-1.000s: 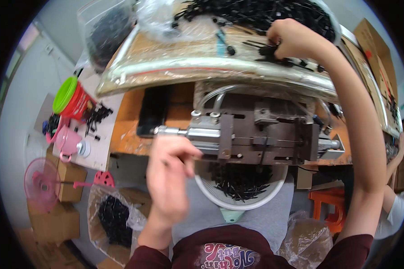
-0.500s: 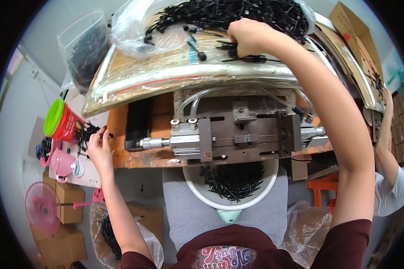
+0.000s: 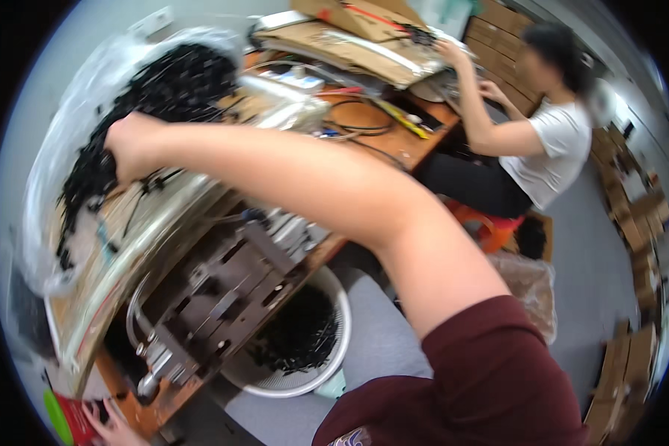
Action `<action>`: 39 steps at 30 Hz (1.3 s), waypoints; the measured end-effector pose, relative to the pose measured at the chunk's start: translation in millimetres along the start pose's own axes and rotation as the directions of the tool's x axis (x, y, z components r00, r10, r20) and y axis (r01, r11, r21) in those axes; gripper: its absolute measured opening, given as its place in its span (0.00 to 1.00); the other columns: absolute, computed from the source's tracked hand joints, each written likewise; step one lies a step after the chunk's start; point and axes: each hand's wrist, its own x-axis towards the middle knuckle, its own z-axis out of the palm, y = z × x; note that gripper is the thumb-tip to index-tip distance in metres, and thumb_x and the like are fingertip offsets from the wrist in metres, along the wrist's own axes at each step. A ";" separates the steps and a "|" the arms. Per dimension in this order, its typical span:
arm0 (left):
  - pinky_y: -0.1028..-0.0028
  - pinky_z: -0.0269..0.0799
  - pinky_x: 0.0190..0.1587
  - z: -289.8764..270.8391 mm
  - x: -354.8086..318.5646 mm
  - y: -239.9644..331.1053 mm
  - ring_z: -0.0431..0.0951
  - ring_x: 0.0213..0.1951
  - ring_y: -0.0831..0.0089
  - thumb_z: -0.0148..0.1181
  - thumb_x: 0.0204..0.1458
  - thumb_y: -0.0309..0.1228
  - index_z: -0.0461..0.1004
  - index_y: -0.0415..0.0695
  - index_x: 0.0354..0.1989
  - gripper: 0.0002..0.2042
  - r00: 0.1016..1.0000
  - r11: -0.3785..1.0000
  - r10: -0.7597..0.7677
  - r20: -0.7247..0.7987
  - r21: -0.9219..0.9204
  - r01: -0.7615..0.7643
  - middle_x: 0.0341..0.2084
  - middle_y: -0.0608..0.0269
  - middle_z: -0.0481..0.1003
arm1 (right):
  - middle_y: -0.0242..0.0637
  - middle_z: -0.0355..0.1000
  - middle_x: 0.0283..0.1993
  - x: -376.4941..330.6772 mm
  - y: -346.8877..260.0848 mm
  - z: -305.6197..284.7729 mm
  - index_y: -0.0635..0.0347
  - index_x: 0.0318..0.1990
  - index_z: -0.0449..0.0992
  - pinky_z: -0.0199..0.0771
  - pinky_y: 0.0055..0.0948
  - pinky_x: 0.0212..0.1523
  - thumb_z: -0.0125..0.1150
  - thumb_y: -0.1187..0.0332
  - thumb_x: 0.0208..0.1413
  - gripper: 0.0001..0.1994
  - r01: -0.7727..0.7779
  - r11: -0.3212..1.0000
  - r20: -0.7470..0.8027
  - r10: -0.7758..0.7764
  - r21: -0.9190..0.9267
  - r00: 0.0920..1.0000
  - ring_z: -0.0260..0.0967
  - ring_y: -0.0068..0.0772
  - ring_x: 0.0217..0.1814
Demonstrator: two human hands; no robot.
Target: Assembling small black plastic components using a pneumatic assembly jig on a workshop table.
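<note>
My right hand (image 3: 135, 150) reaches far left onto the pile of thin black plastic parts (image 3: 175, 85), which lies in a clear plastic bag (image 3: 48, 175). Its fingers curl down among the parts, and their tips are hidden. Several loose dark strips lie just beside it. At the lower left, my left hand (image 3: 113, 425) is beside a red bucket (image 3: 76, 416) with a green rim. Its fingers look spread, and nothing shows between them, though the picture is smeared.
A metal clamping fixture (image 3: 227, 297) sits at the wooden bench's edge. Below it, a white basket (image 3: 342, 327) holds black parts on my lap. To the right a person (image 3: 550, 141) sits working at the bench. Cartons (image 3: 624, 372) stand along the far right.
The view has swung to the right, so the seated person now shows fully. My right hand is still at the black parts. My left hand now appears lower, beside the red bucket.
</note>
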 end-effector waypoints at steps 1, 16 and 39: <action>0.73 0.70 0.47 1.9 -8.2 49.7 0.74 0.45 0.68 0.61 0.55 0.30 0.63 0.43 0.62 0.26 0.992 0.992 -0.122 0.010 0.014 0.122 0.48 0.51 0.71 | 0.50 0.77 0.37 -7.0 6.5 6.1 0.63 0.33 0.81 0.75 0.35 0.47 0.74 0.58 0.28 0.22 -0.025 0.998 -0.033 0.027 0.054 0.999 0.75 0.47 0.43; 0.84 0.65 0.32 -3.5 -79.6 286.9 0.70 0.34 0.78 0.47 0.60 0.21 0.56 0.32 0.62 0.21 0.946 0.899 0.272 0.178 -0.398 -0.183 0.45 0.55 0.73 | 0.45 0.74 0.30 -58.9 9.1 -18.9 0.79 0.37 0.70 0.79 0.23 0.24 0.72 0.78 0.40 0.18 -0.021 0.174 -0.080 0.554 0.985 0.828 0.74 0.29 0.24; 0.71 0.70 0.54 103.5 -57.8 395.1 0.71 0.54 0.69 0.63 0.50 0.21 0.59 0.36 0.62 0.30 0.708 0.098 0.111 0.697 -0.717 0.690 0.55 0.51 0.68 | 0.28 0.71 0.19 -174.9 -58.3 -16.1 0.61 0.36 0.78 0.65 0.14 0.22 0.62 0.71 0.54 0.05 0.074 -0.398 0.064 0.322 0.914 0.945 0.65 0.16 0.18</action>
